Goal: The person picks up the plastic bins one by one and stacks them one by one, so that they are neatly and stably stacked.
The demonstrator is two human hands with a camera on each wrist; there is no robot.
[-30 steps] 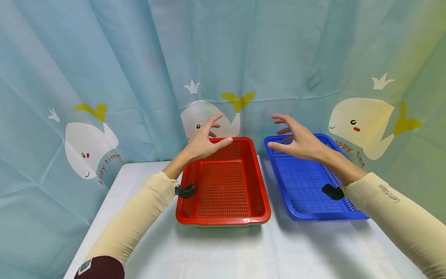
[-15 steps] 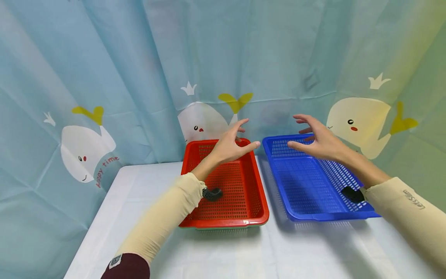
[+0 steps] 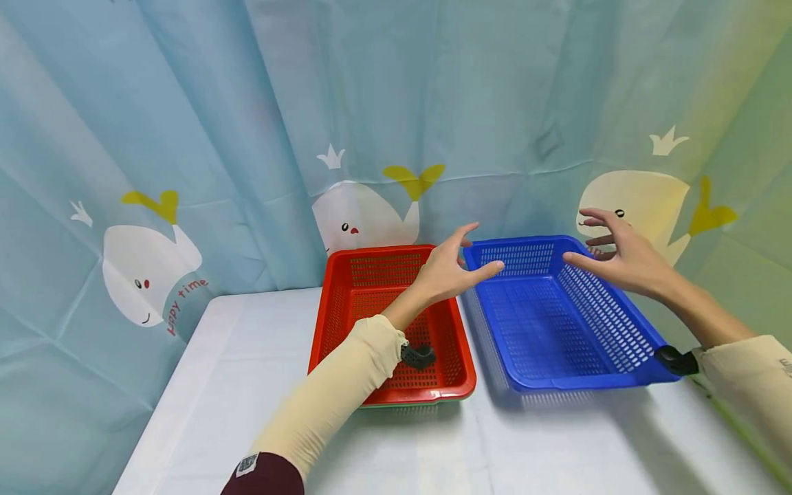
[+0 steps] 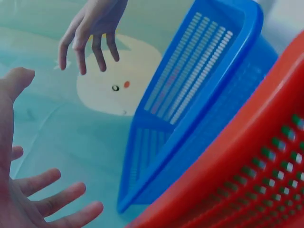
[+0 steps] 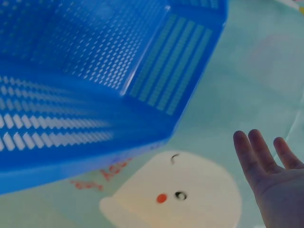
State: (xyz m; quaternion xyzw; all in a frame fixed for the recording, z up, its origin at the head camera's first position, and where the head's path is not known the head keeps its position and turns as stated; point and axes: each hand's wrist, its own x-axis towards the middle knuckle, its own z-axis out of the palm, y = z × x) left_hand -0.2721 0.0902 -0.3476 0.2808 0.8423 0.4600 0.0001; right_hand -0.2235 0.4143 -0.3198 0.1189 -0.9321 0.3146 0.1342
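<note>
My left hand [image 3: 448, 271] hovers above the right side of the red basket [image 3: 467, 337], thumb and fingers spread apart with nothing between them. Over the right side of the blue basket [image 3: 538, 383] hangs my right hand [image 3: 631, 258], its fingers spread and loosely bent around bare air. In the left wrist view, the left hand [image 4: 52, 199] shows its parted fingers, and the right hand [image 4: 97, 28] is beyond it. The right wrist view has the right hand [image 5: 280, 185] apart from the blue basket [image 5: 171, 95]. No item is seen inside either basket.
Both baskets stand side by side on a white-covered table [image 3: 247, 385], a narrow gap between them. A green rim shows under the red basket. Behind hangs a light blue curtain [image 3: 495, 89] with whale prints. A dark wrist mount [image 3: 419, 356] sits on the left wrist.
Both hands have moved to the right: the left from the red basket's left side to its right side, the right across to the blue basket's right side. The baskets stay in place.
</note>
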